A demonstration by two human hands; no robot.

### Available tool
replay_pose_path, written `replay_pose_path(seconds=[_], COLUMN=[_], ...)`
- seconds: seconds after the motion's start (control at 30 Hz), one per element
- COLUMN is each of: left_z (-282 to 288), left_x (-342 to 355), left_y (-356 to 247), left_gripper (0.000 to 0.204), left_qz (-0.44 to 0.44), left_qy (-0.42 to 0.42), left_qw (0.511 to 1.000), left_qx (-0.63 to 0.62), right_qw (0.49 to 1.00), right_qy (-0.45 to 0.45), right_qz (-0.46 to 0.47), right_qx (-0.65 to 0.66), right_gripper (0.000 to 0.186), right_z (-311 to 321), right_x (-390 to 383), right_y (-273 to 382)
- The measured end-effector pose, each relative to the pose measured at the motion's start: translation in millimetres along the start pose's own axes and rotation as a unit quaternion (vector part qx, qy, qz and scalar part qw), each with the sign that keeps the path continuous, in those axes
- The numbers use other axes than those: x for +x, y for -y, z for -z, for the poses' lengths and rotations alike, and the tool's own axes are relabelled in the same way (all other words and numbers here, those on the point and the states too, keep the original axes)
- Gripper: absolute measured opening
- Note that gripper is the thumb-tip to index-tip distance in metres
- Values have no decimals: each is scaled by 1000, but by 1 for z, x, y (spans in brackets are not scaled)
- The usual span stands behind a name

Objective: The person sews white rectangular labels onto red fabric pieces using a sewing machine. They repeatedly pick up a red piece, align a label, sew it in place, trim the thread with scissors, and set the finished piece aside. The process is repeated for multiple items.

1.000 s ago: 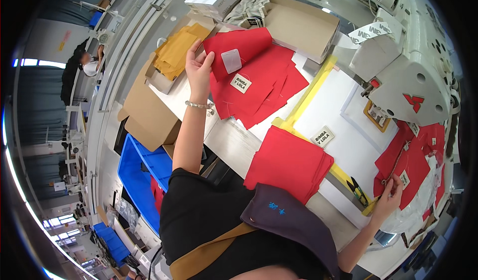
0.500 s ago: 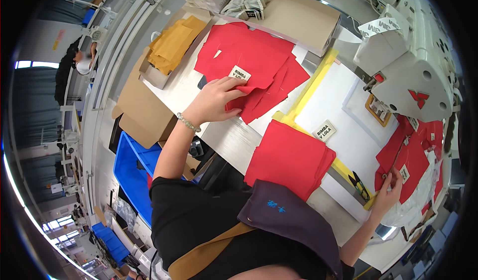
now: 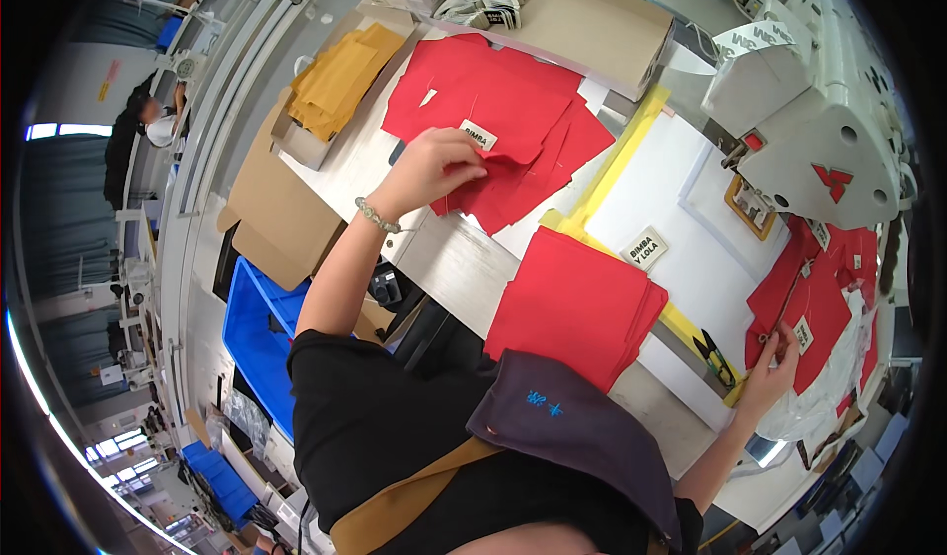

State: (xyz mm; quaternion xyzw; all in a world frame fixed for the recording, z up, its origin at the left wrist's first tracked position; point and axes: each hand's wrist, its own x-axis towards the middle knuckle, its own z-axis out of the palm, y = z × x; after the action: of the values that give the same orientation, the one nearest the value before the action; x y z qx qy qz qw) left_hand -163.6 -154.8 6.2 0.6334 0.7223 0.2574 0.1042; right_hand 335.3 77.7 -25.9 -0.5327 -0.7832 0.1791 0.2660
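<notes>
My left hand (image 3: 434, 170) is curled over a stack of red fabric pieces (image 3: 547, 111), fingers closed on a raised edge beside a white printed label (image 3: 478, 133). My right hand (image 3: 767, 379), at the right, pinches the looped end of a thin dark cord (image 3: 789, 300) lying on more red pieces (image 3: 824, 338). Another neat red stack (image 3: 567, 313) lies between my hands. Above it a loose printed label (image 3: 644, 247) rests on a white board (image 3: 671, 180) edged with yellow tape. Black-handled snips (image 3: 710, 358) lie left of my right hand.
A white sewing machine (image 3: 809, 160) stands at upper right. Yellow pieces fill a small box (image 3: 311, 155); a larger open box (image 3: 592, 32) sits behind. A flattened carton (image 3: 266, 229) and blue bin (image 3: 242, 338) are at left. A person (image 3: 158, 126) sits farther off.
My left hand has come down from holding a folded-up red piece; that piece now lies flat, and the hand is on the stack near the label. My right hand has stayed at the cord.
</notes>
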Motion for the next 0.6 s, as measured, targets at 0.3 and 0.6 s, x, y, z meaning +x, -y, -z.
replay_pose_path(seconds=[0.3,0.6], left_z=[24,24], left_x=[8,9], left_y=[64,65], left_gripper=[16,21], left_qz=[242,251], left_qy=[-369,-365], left_qw=[769,762], left_qx=[-462,-473], right_qw=[999,999], right_qy=[-21,-14], right_qz=[13,18], right_qx=[20,32], right_gripper=[19,20], right_z=[-4,-4], right_x=[0,-1], right_y=[-2,-2])
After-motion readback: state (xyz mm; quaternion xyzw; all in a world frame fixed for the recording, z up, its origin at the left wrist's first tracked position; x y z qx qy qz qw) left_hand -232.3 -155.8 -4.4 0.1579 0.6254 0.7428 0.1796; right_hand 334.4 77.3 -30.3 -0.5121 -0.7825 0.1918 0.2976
